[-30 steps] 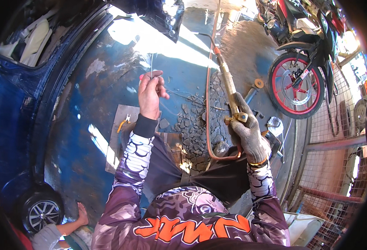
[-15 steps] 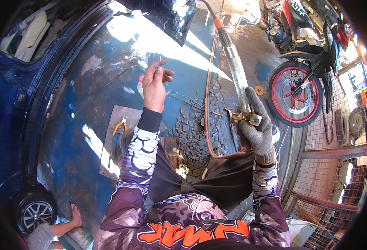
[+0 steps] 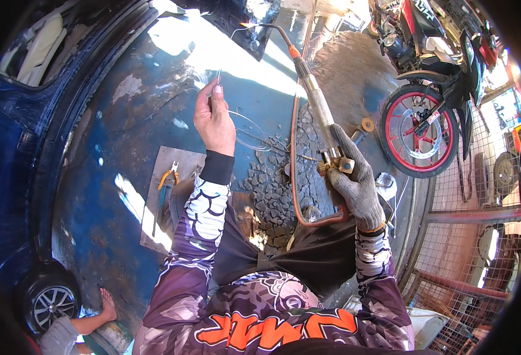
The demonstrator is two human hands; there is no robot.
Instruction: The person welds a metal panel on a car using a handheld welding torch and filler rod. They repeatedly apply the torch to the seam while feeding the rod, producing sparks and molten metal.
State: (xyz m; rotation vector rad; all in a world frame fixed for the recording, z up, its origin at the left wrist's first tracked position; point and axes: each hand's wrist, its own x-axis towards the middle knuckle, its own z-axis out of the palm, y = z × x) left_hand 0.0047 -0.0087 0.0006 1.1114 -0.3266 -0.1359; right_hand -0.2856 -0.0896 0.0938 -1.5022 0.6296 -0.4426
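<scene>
My left hand (image 3: 214,118) is bare and pinches a thin metal filler rod (image 3: 218,79) that points up and away. My right hand (image 3: 353,177), in a grey knit glove, grips the brass valve end of a gas welding torch (image 3: 315,100). The torch's long neck reaches forward to a curved tip (image 3: 259,26) near a dark blue car panel (image 3: 237,15) at the top. An orange hose (image 3: 294,177) loops down from the torch across my lap. Loose thin wire (image 3: 250,137) lies on the floor between my hands.
A blue car body (image 3: 18,136) and its wheel (image 3: 47,302) fill the left. A metal plate (image 3: 164,195) with pliers (image 3: 166,182) lies by my left knee. A motorcycle with a red-rimmed wheel (image 3: 417,131) stands right, beside wire fencing (image 3: 479,236). Another person's bare foot (image 3: 105,303) shows lower left.
Both hands have risen and reached forward. The torch has swung so its tip now nears the dark car panel at the top. The left hand holds the rod higher.
</scene>
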